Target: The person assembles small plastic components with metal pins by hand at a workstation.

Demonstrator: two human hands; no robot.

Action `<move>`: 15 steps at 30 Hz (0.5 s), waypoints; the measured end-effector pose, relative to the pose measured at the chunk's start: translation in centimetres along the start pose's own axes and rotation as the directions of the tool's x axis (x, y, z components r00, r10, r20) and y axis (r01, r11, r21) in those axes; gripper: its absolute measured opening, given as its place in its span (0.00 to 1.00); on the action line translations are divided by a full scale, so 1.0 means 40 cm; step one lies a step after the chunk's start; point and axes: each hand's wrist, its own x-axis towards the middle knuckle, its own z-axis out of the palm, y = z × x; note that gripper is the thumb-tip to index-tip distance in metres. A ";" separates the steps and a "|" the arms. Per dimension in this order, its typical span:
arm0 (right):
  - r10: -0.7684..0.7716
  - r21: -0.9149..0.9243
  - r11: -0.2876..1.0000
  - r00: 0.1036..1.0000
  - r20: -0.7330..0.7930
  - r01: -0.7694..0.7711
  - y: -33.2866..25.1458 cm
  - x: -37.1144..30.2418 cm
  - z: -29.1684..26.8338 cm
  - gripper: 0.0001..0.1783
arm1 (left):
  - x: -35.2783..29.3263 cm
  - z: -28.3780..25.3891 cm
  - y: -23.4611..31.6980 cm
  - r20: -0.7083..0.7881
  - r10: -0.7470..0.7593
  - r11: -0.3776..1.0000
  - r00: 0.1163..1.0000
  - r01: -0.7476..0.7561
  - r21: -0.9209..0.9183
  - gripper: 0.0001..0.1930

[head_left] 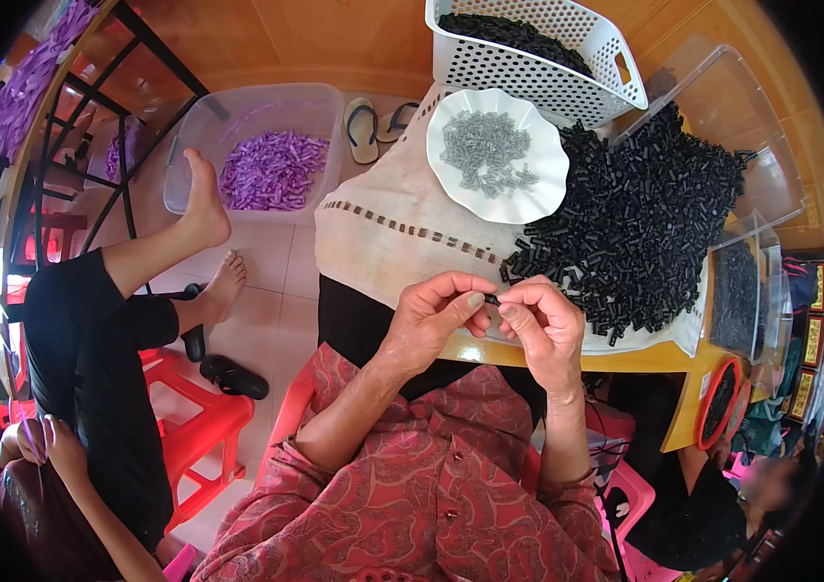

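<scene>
Close together at the table's near edge, my left hand (443, 315) and my right hand (545, 330) pinch a small black piece (492, 300) between their thumbs and forefingers. Most of that piece is covered by the fingertips. Just right of my hands spreads a big heap of short black tube-like pieces (626, 233). Beyond my hands stands a white scalloped plate (509, 207), with many small clear pieces (485, 150) on it. A pale cloth (383, 218) with a dark dashed stripe lies under the plate and part of the heap.
At the back, a white perforated basket (528, 82) holds black pieces. Clear plastic boxes (747, 291) stand to the right. On the floor at left are a clear bin (332, 116) of purple pieces, sandals (362, 131) and a red stool (203, 417). Other people sit left and lower right.
</scene>
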 end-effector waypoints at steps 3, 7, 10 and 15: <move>-0.012 -0.036 0.999 1.000 0.012 0.012 -0.002 0.003 0.002 0.02 | 0.000 -0.001 0.001 -0.009 -0.001 0.999 1.000 0.002 0.032 0.09; -0.005 -0.027 1.000 0.999 0.042 0.006 0.005 0.006 0.000 0.01 | 0.000 -0.003 0.000 -0.005 0.005 0.999 1.000 -0.004 0.039 0.09; 0.023 0.018 1.000 0.997 0.069 -0.024 0.020 0.008 -0.006 0.02 | 0.002 -0.005 -0.003 0.001 0.009 0.999 1.000 -0.009 0.040 0.09; 0.075 0.056 0.995 0.995 0.072 -0.079 0.021 0.009 -0.004 0.03 | 0.004 -0.007 -0.010 -0.010 0.006 0.998 1.000 -0.005 0.059 0.08</move>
